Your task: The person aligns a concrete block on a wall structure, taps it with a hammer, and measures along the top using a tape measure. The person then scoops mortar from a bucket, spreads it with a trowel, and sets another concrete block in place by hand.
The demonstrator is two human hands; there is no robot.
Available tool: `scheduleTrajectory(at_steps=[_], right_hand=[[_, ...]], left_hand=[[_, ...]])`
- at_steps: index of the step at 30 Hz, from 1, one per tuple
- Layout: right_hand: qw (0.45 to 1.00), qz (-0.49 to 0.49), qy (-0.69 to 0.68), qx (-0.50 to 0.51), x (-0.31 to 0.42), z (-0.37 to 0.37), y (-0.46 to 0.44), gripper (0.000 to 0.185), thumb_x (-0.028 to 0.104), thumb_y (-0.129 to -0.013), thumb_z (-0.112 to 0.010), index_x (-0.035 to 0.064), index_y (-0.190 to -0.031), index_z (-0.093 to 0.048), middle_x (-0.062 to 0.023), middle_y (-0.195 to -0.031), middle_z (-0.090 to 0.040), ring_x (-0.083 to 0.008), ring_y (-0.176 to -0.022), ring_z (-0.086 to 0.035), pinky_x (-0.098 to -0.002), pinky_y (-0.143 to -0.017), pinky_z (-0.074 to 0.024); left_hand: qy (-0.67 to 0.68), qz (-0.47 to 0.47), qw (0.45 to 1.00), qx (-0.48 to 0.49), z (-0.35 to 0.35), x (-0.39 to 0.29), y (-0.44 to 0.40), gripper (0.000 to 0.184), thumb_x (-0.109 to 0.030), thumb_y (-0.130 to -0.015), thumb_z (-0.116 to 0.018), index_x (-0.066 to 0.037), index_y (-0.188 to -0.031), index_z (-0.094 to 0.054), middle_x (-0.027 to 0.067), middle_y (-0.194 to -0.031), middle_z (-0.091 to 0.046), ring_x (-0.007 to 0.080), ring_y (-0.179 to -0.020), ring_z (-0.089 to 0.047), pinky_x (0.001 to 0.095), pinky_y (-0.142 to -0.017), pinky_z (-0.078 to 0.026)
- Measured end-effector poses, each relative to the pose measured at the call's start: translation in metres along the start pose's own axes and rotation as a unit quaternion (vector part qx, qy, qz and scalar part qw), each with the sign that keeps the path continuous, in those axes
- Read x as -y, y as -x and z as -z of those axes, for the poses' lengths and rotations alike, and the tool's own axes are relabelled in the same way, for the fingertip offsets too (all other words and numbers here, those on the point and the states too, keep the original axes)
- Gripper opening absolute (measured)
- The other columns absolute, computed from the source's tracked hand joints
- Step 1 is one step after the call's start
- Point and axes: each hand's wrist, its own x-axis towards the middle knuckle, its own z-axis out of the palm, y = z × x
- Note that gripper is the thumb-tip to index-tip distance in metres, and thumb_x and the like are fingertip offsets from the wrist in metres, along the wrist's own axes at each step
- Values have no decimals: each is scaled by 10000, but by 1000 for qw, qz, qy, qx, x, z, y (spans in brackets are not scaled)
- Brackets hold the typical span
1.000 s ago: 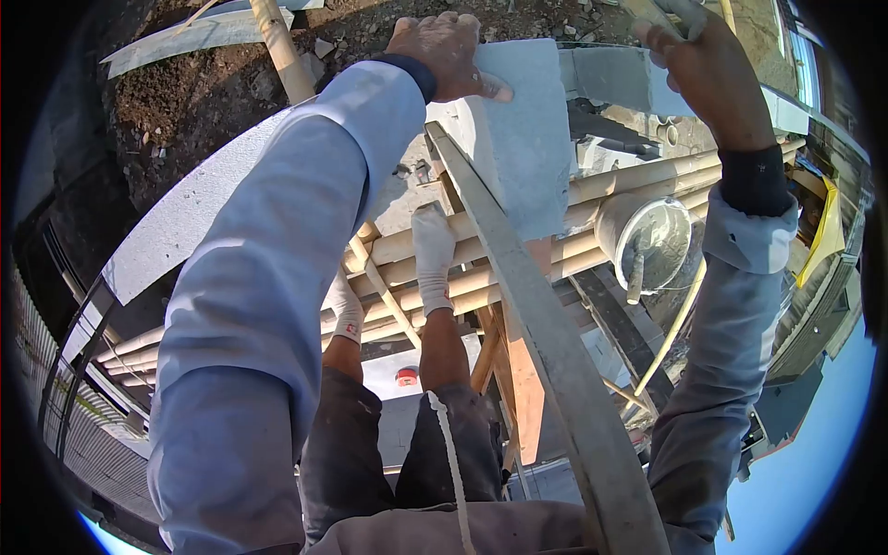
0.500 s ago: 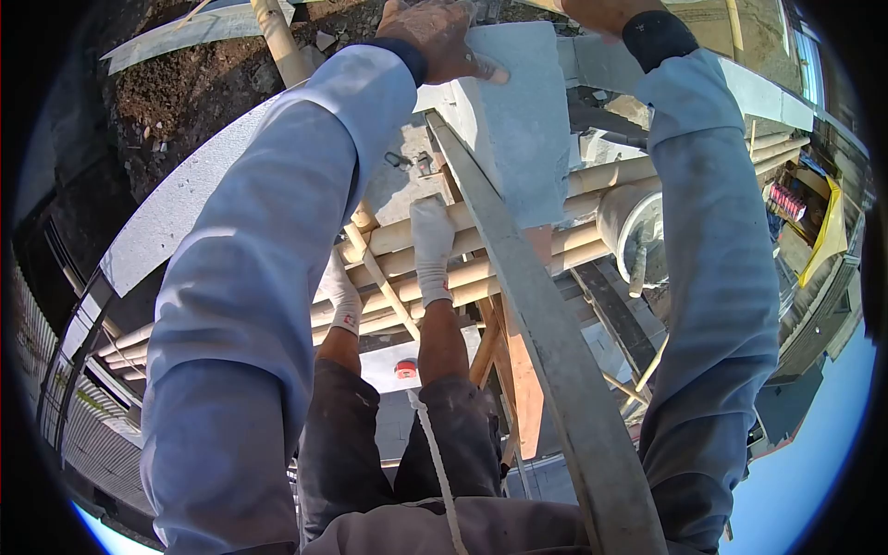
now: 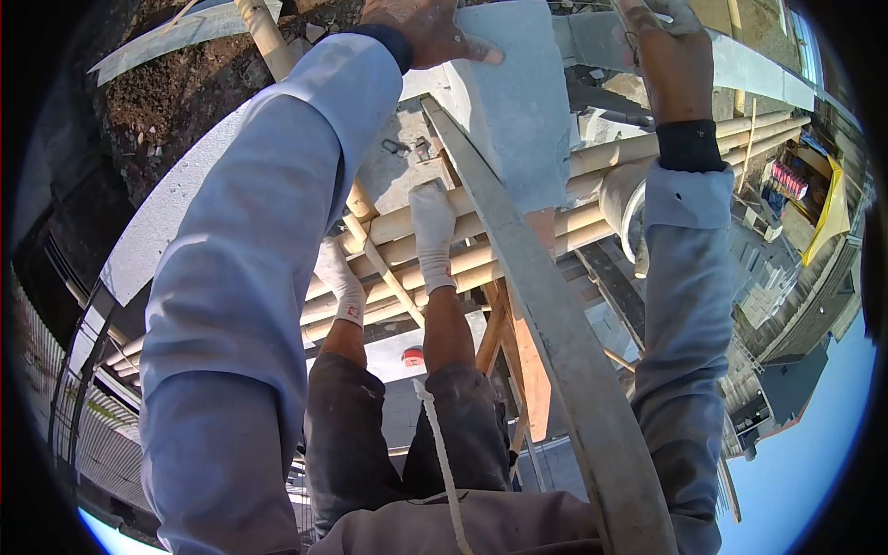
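Note:
At the top of the head view, my left hand (image 3: 416,32) is at the upper left edge of a pale concrete block (image 3: 518,111), its thumb pressed along the block; the other fingertips are hidden or cut off. To the right of the block, my right hand (image 3: 673,65) is raised with its fingers curled closed. A greyish object shows at those fingers, too cropped to name. A long grey straight bar (image 3: 546,305) slants from beside the block down to my body.
Bamboo poles (image 3: 481,250) run under my feet in white socks (image 3: 432,227). A bucket (image 3: 622,199) stands by my right forearm. Bare soil (image 3: 176,92) lies beyond the pale wall top at left. A yellow sheet (image 3: 830,217) hangs far right.
My right hand has come down and nearer from the top edge, bringing its curled fingers into view. My left hand has shifted slightly left and stays at the block.

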Motion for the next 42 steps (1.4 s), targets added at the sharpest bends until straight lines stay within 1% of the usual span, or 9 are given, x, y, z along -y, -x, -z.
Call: scheduleTrajectory(at_steps=[2, 8, 12, 16, 21, 30, 37, 40, 42], right_hand=[[987, -117, -103, -31, 7, 22, 35, 308, 266, -889, -581, 20, -1071, -553, -55, -686, -587, -96, -531, -527, -206, -480, -404], [987, -101, -45, -116, -19, 91, 170, 373, 301, -833, -673, -15, -991, -553, 0, -559, -503, -59, -456, -450, -185, -420, -330], [921, -384, 23, -68, -43, 90, 231, 224, 200, -790, -713, 15, -841, -598, 15, -567, -505, -38, -420, -405, -191, -397, -301], [966, -245, 71, 29, -104, 69, 322, 209, 151, -741, -726, 2, -756, -581, 6, -581, -532, -87, -455, -458, -273, -417, -373], [888, -427, 112, 130, -122, 28, 370, 293, 213, -712, -746, -15, -822, -599, -102, -622, -613, -149, -594, -597, -310, -560, -466], [906, -288, 275, 144, -178, 17, 414, 492, 326, -762, -694, 7, -1114, -564, -218, -998, -635, -351, -925, -616, -413, -771, -489], [912, -273, 278, 126, -140, 5, 415, 465, 295, -761, -695, -1, -1091, -554, -210, -974, -612, -357, -917, -599, -415, -790, -477], [912, -277, 274, 128, -113, 6, 418, 453, 282, -760, -695, -4, -1081, -550, -206, -964, -602, -359, -913, -592, -416, -798, -472], [912, -278, 270, 135, -94, 10, 422, 445, 273, -760, -696, -6, -1074, -548, -204, -958, -595, -361, -910, -588, -417, -804, -468]], left_hand=[[15, -9, 1000, -2, -1, -1, 1, 665, -494, -681, -677, -13, -1115, -525, 172, -1123, -583, 306, -1096, -535, 479, -916, -362], [61, -26, 998, -5, 9, 0, 8, 598, -435, -682, -700, 17, -1048, -559, 204, -1057, -606, 322, -1039, -568, 445, -888, -400], [54, -44, 998, 2, 3, 2, -2, 590, -414, -686, -701, 30, -1050, -564, 214, -1068, -605, 324, -1036, -574, 419, -883, -429], [40, -33, 999, 9, 13, -1, 2, 591, -410, -694, -696, 46, -1045, -560, 231, -1068, -601, 338, -1022, -579, 416, -874, -447], [33, -52, 998, -16, 5, 0, 2, 600, -412, -705, -690, 55, -1052, -545, 242, -1058, -599, 350, -1015, -579, 421, -871, -448], [47, -42, 998, -10, 7, -1, 1, 574, -408, -682, -699, 54, -996, -571, 241, -1031, -608, 345, -1015, -580, 421, -866, -451], [65, -33, 996, 45, 24, -2, 6, 590, -424, -689, -693, 47, -1027, -591, 229, -1049, -613, 334, -1041, -574, 407, -893, -444], [-26, 25, 999, 1, -12, -5, 10, 882, -729, -695, -548, -79, -1285, -463, 125, -1281, -503, 272, -1233, -441, 570, -1084, -120], [-21, 2, 990, -141, -34, 3, 28, 759, -649, -784, -517, -93, -1294, -443, 110, -1323, -454, 254, -1263, -397, 580, -1083, -116]])
